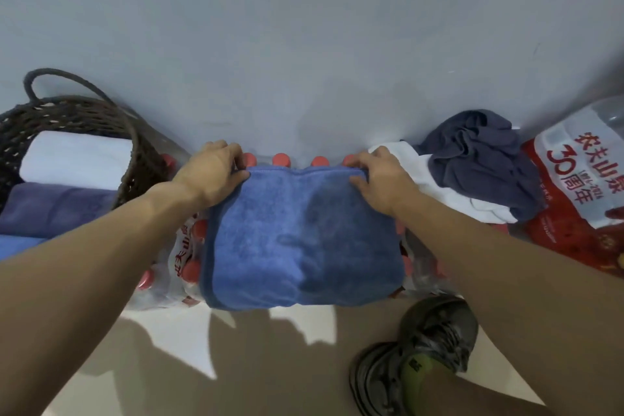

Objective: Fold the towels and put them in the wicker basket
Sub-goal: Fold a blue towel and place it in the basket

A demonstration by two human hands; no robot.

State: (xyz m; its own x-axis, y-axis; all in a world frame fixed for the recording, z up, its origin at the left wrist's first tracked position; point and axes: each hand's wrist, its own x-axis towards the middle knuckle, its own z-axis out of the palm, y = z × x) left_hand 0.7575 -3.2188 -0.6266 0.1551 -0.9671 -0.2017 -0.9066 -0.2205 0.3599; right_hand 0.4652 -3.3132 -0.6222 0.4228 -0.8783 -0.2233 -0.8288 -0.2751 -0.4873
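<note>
fingers of the left hand (211, 172) and right hand (374, 176) pinch the blue towel's (297, 236) far corners, fingertips hidden behind its edge.

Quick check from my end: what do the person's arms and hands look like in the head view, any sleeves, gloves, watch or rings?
Both arms are bare along their whole visible length: no sleeves show. The left hand and right hand wear no gloves, and no watch, bracelet or ring is visible on the sides facing the camera. Both forearms look slim, without markings.
</note>
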